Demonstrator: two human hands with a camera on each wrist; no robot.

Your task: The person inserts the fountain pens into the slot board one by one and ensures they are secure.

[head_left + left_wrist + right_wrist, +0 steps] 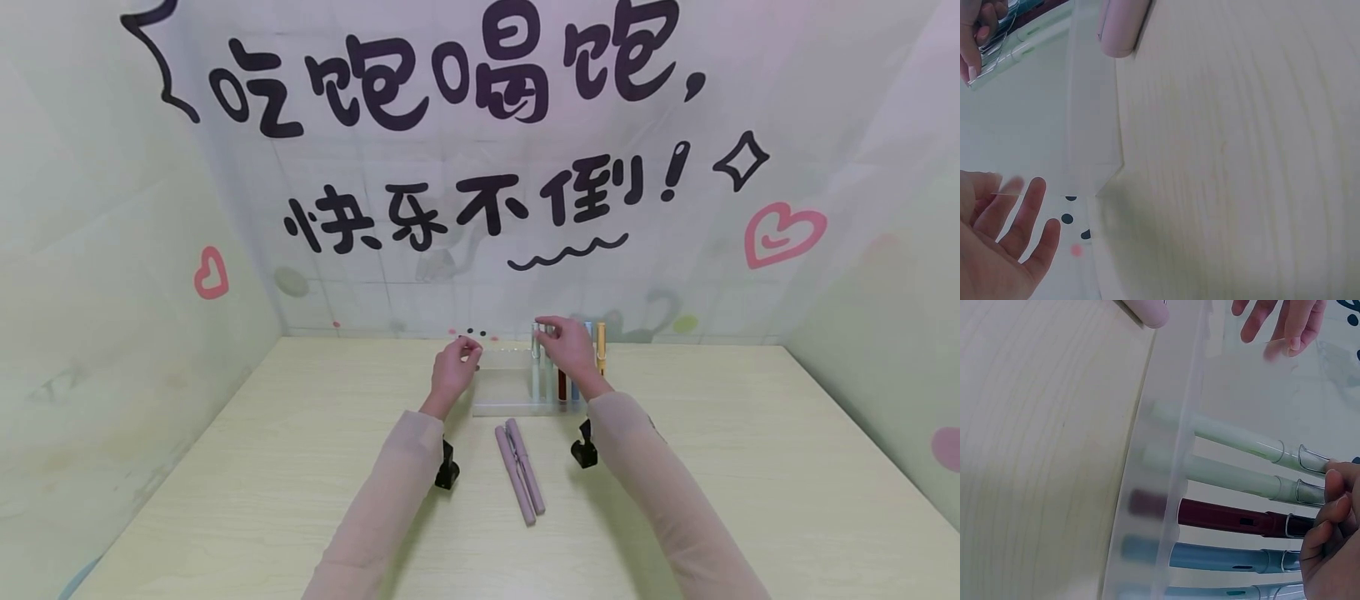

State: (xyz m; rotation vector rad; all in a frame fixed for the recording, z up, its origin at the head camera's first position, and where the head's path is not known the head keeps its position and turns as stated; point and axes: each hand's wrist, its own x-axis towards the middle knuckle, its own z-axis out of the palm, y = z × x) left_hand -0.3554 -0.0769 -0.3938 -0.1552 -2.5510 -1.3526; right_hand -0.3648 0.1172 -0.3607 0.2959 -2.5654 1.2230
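My left hand (453,367) pinches the left edge of a clear pen stand (501,387), its thumb and a finger on either side of the panel; the other fingers are spread. My right hand (567,346) is at the top of the pens in the stand, its fingertips gripping the capped end of the leftmost pale green pen (1241,439). Beside that pen stand a second pale green pen (1235,475), a dark red pen (1229,515), a blue pen (1229,557) and a light blue pen (1216,592). An orange pen (601,346) is at the far right.
Two mauve pens (517,475) lie side by side on the wooden table (300,500), in front of the stand. Behind it hangs a backdrop (405,300) with black lettering. A black wrist camera (447,468) hangs below the left sleeve.
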